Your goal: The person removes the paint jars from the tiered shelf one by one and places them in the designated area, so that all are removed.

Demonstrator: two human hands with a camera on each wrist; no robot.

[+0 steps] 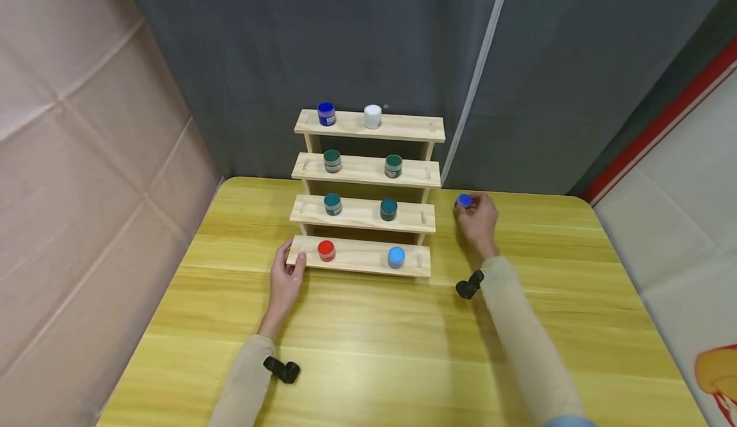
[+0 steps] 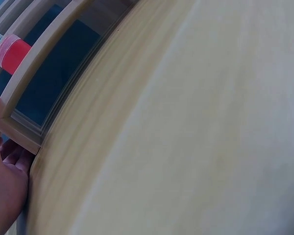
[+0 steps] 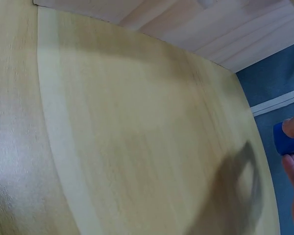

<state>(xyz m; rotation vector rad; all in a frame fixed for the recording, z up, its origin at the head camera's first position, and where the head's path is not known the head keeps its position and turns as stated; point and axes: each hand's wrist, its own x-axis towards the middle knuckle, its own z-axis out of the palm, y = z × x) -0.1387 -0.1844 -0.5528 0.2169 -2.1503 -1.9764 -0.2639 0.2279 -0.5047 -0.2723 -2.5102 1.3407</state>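
A four-tier wooden display rack stands at the table's back. My left hand grips the left end of its lowest tier, thumb over the front edge and fingers round the side. To the right of the rack, my right hand pinches a small jar with a blue lid; in the right wrist view the blue jar sits between thumb and fingers. The lowest tier bears a red jar and a light blue jar.
Dark green-lidded jars stand in pairs on the two middle tiers. On the top tier are a dark blue jar and a white jar. A grey curtain hangs behind the wooden table.
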